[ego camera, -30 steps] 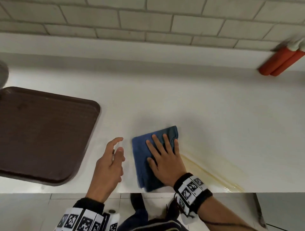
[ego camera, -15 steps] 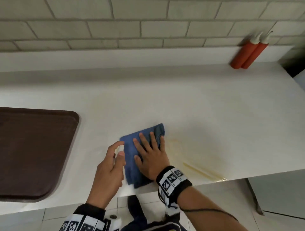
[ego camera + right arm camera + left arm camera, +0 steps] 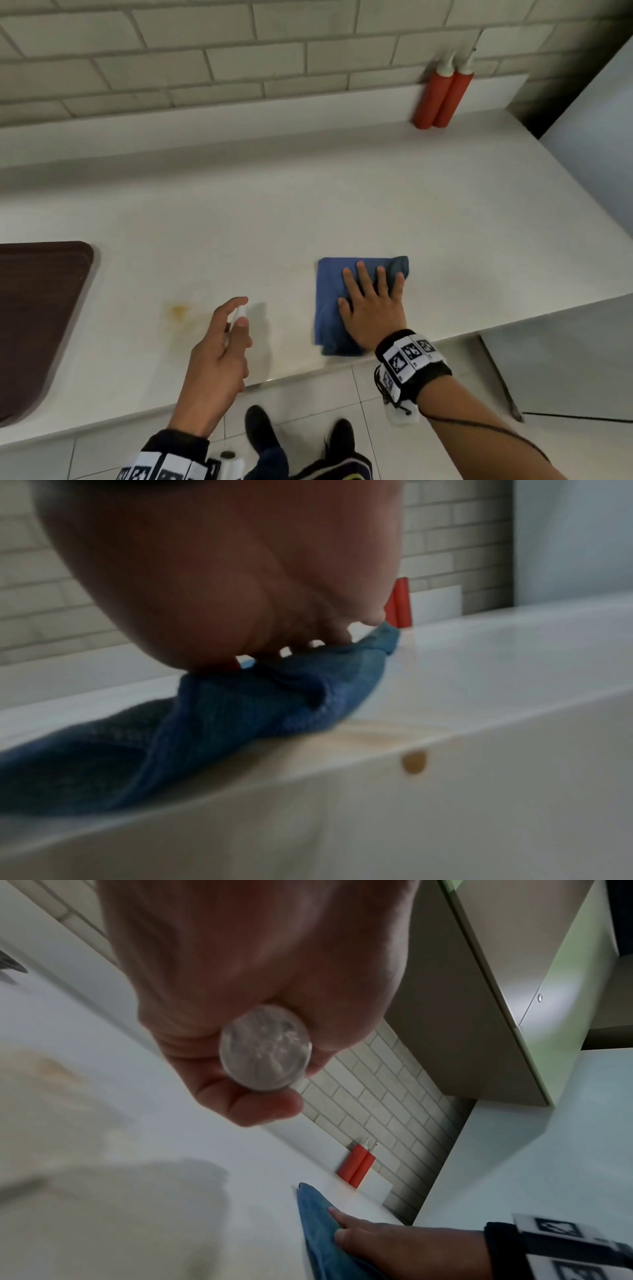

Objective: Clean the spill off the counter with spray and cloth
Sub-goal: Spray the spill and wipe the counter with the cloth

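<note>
On the white counter (image 3: 308, 212) my right hand (image 3: 371, 301) presses flat, fingers straight, on a folded blue cloth (image 3: 330, 298) near the front edge. The cloth (image 3: 240, 723) bunches under my palm, and the cloth (image 3: 318, 1229) also shows in the left wrist view. My left hand (image 3: 219, 346) grips a small clear spray bottle (image 3: 239, 313) above the counter, left of the cloth; its round base (image 3: 265, 1049) faces the wrist camera. A yellowish spill stain (image 3: 178, 313) lies left of the bottle. A yellow drip (image 3: 413, 762) clings to the counter's front face.
A dark brown tray (image 3: 37, 318) lies at the counter's left end. Two red squeeze bottles (image 3: 443, 92) stand against the tiled wall at the back right. A pale cabinet side (image 3: 596, 113) borders the counter on the right. My feet stand on the tiled floor (image 3: 342, 394) below.
My right hand has slid the cloth to the right along the front edge, off the streaks. The left hand with the bottle stays put. The view has shifted rightward.
</note>
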The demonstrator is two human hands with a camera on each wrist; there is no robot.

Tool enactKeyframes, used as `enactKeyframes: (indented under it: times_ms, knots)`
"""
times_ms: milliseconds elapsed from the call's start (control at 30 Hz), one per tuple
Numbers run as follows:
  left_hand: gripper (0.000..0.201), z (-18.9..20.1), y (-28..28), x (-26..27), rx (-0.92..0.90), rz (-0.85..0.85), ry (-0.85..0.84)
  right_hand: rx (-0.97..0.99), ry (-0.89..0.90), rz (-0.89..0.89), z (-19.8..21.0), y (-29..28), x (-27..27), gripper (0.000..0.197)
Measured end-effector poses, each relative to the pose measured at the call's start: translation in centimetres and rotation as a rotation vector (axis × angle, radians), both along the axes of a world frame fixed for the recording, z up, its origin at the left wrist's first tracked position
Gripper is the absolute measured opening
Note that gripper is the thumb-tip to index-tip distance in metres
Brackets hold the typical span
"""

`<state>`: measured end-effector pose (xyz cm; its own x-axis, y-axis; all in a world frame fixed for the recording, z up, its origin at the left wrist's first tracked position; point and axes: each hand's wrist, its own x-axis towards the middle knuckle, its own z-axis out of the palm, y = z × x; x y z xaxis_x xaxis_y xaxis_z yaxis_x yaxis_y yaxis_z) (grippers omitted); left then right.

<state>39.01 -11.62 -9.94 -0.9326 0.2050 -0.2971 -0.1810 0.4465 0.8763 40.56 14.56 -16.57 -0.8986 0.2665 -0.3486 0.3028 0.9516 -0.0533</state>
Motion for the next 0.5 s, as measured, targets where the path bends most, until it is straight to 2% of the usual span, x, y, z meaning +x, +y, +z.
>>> enactKeyframes:
  times_ms: [167, 500]
  knots:
    - [0.031, -0.2, 1.7, 2.6, -0.022, 0.022, -0.005, 0.076, 0.019, 0.103, 1.7, 2.0, 2.9, 0.062]
    - [0.031, -0.4, 1.9, 5.9, -0.038, 0.031, -0.027, -0.093, -0.26, 0.162, 5.9, 4.4, 0.9, 0.069]
